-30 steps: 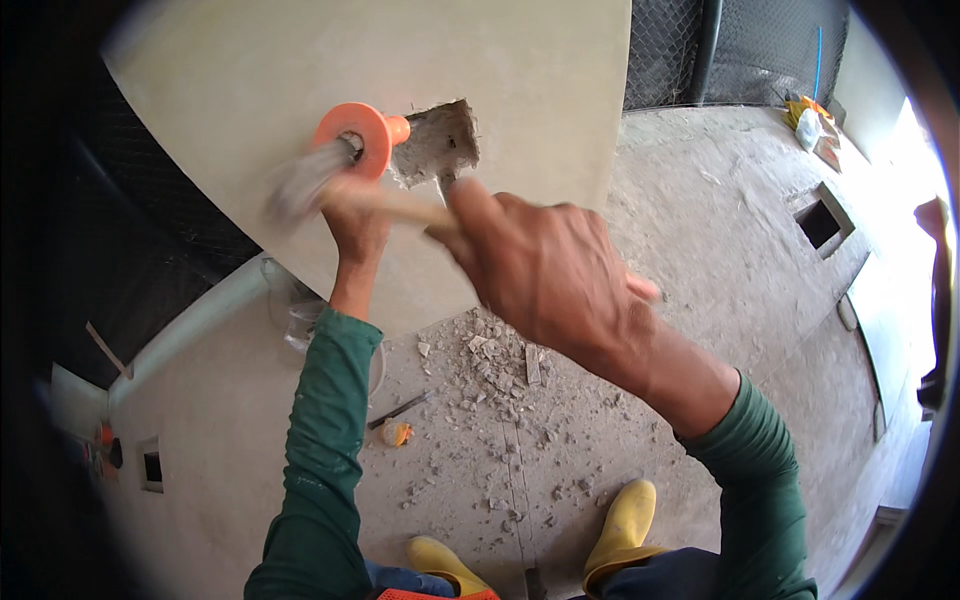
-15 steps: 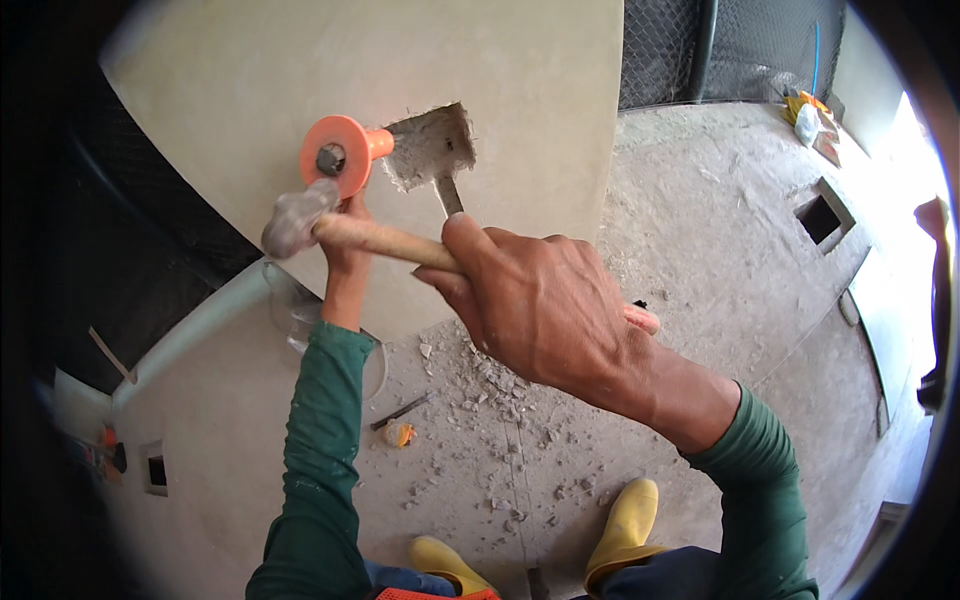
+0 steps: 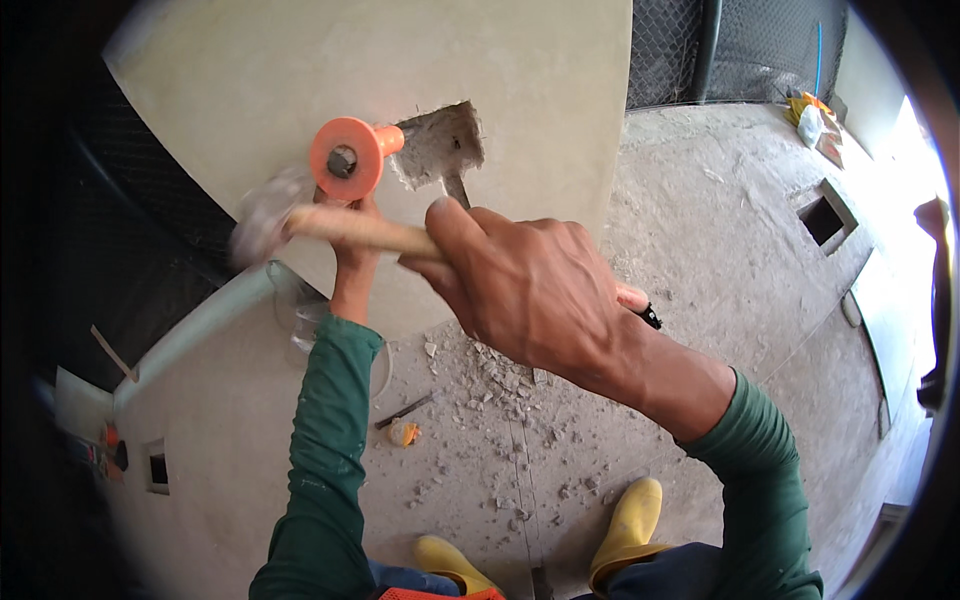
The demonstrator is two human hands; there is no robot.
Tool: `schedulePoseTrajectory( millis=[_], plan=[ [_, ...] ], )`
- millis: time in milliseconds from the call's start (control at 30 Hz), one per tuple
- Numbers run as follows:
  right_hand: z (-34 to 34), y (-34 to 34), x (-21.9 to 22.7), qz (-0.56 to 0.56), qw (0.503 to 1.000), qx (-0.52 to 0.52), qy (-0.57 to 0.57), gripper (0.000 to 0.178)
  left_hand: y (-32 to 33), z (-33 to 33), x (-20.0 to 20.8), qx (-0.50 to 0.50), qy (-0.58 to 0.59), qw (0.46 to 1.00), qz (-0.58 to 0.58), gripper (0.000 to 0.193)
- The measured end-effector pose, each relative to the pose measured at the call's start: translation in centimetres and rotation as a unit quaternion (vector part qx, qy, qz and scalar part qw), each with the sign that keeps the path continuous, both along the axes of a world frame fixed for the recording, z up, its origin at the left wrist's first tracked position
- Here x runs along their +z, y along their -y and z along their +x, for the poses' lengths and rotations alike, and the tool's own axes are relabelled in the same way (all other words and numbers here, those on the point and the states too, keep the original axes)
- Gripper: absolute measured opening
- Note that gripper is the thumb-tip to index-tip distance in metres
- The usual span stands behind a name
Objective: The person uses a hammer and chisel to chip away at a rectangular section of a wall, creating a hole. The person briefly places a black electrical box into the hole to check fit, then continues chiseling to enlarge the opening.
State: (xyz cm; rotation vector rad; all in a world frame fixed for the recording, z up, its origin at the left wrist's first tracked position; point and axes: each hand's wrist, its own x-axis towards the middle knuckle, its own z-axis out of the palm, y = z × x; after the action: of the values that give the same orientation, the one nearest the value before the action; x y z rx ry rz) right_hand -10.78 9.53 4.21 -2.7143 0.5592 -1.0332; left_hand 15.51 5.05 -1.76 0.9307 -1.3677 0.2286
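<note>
My left hand (image 3: pixel 355 222) is wrapped round a chisel with an orange round hand guard (image 3: pixel 368 150); its grey striking end (image 3: pixel 342 162) faces back toward me. The chisel's orange grip points to a rough square hole (image 3: pixel 435 148) in the pale wall (image 3: pixel 540 60); its tip cannot be made out. In my right hand (image 3: pixel 535 290) is a hammer with a wooden handle (image 3: pixel 365 229). Its head (image 3: pixel 265 220), smeared by motion, is apart from the chisel, to the left and below its end. The handle passes in front of my left hand and hides part of it.
Broken rubble (image 3: pixel 500 385) litters the concrete floor (image 3: pixel 700 250) below the wall. A dark rod (image 3: pixel 405 410) and a small orange-and-white object (image 3: pixel 404 433) lie there, left of my yellow boots (image 3: pixel 630 520). A square floor opening (image 3: pixel 824 218) is at right. Black mesh (image 3: pixel 760 50) hangs behind.
The hammer head has swung left and away from the chisel's end. My left hand keeps its hold on the chisel, and the whole view has shifted slightly.
</note>
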Motion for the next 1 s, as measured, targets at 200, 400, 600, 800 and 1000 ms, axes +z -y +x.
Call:
schedulePoseTrajectory(
  millis=[200,400,600,800,1000],
  plan=[
    [0.2,0.4,0.1,-0.007,0.997,-0.079,0.010,0.031,-0.5,0.0,0.6,0.002,-0.074,0.995,0.068,0.023],
    [-0.2,0.0,0.1,-0.026,0.998,-0.053,0.007,0.031,0.7,0.4,-0.9,0.018,-0.010,1.000,-0.007,0.015],
    [-0.7,0.2,1.0,0.037,0.995,-0.088,-0.023,0.029,1.4,1.7,-1.5,0.007,0.028,1.000,-0.008,0.006],
    [-2.0,-0.2,1.1,0.116,0.990,-0.081,-0.021,0.030,0.0,-1.3,-0.8,-0.071,-0.100,0.992,-0.001,0.014],
    [-3.8,0.7,3.1,0.078,0.989,-0.084,0.093,0.033,0.3,-1.4,0.4,0.004,-0.044,0.999,0.025,0.009]
  ],
)
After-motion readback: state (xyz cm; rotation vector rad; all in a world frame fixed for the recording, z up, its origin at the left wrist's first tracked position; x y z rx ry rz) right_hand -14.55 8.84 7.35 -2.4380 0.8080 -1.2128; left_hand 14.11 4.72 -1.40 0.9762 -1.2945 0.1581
